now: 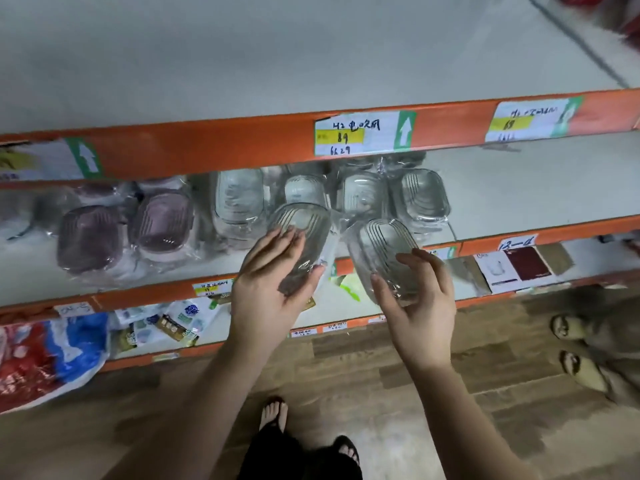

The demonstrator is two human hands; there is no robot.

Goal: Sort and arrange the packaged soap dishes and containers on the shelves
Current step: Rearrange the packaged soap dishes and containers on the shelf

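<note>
Two clear soap dishes are in your hands in the head view, one in each, both in plastic wrap. Your left hand (pixel 273 289) grips the left dish (pixel 301 230), with the fingers curled over its top. Your right hand (pixel 420 306) holds the right dish (pixel 381 251) between thumb and fingers. Both dishes are just in front of the middle shelf (pixel 519 188). On that shelf you have four more clear dishes (pixel 239 202) in a row, and two purple dishes (pixel 88 237) to their left, all wrapped.

A shop aisle, orange-edged shelves (pixel 207 147), handwritten price labels (pixel 349 136), rows of wrapped soap dishes (pixel 422 199)
</note>
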